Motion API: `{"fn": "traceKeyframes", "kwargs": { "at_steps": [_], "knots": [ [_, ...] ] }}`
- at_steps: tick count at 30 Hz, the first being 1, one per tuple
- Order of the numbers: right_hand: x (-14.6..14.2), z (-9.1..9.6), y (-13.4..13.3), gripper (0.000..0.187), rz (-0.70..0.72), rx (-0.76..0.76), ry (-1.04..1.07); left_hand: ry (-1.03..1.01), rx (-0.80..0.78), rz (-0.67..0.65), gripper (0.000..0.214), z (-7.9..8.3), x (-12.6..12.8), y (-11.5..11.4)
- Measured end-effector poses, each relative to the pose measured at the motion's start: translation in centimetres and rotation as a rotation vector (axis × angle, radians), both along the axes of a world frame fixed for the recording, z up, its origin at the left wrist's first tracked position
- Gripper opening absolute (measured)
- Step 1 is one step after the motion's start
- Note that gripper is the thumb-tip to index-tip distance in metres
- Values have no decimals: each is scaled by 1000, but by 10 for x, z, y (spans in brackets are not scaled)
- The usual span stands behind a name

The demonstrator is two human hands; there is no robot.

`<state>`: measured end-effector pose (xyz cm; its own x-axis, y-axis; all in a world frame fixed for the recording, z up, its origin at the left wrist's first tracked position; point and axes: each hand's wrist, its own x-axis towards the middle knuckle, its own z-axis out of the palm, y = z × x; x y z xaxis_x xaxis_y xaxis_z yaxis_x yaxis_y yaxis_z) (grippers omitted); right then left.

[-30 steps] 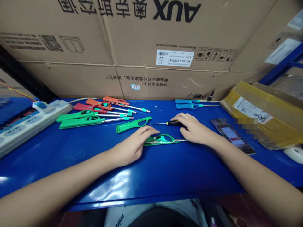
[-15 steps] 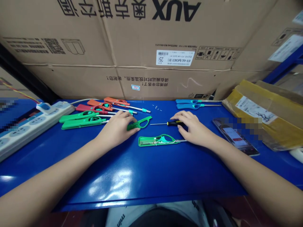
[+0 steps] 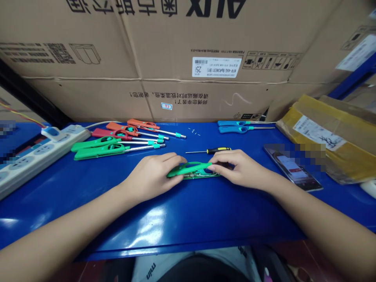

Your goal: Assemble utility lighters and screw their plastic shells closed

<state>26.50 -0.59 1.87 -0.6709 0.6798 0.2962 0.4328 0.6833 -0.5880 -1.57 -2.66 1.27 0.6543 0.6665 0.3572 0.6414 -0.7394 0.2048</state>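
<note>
Between both hands is a green lighter cover, one half of a long-necked lighter's shell. My left hand pinches its left end, and my right hand pinches its right end. Right below the cover, the open green lighter body lies on the blue table, its inner parts partly showing. Its metal neck is hidden by my right hand. A screwdriver with a black and yellow handle lies just behind my right hand, untouched.
Green, red and orange lighters lie at the back left beside a white power strip. Two blue lighters, a phone and a yellow-taped box are at the right. A large carton stands behind.
My left hand has brought the green cover right and nearer, over the open body. My right hand has let go of the screwdriver and now holds the cover's right end.
</note>
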Motion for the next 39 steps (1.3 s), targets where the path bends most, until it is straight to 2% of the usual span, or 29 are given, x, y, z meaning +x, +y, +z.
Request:
{"fn": "traceKeyframes", "kwargs": {
  "at_steps": [6,9,13,17,22,26,29,32,33,36,37,39],
  "knots": [
    [8,4,3,20,8,-18,24,-194,-15,-77,32,1,2,4],
    [15,9,6,17,41,-9,-9,-249,39,-132,37,-3,2,8],
    [19,11,8,16,38,22,-50,-230,149,-164,38,-8,2,10],
    [12,4,5,34,-26,103,-39,-216,172,-153,37,-12,4,9],
    [-4,-8,-2,38,46,234,-98,-161,168,-184,34,-16,10,5],
    [-8,-12,-1,35,45,262,-107,-172,132,-195,32,-17,13,4],
    [-4,-11,4,19,43,308,-122,-181,103,-217,34,-18,11,5],
    [3,-8,7,16,68,319,-126,-174,117,-227,33,-18,10,6],
    [4,-7,7,19,72,317,-137,-178,130,-220,32,-18,10,6],
    [2,-5,4,46,53,317,-197,-206,172,-191,32,-17,11,5],
    [1,-5,3,49,50,313,-214,-213,180,-185,32,-16,12,5],
    [-2,-6,2,44,49,289,-223,-221,181,-180,32,-16,13,4]
  ]
}}
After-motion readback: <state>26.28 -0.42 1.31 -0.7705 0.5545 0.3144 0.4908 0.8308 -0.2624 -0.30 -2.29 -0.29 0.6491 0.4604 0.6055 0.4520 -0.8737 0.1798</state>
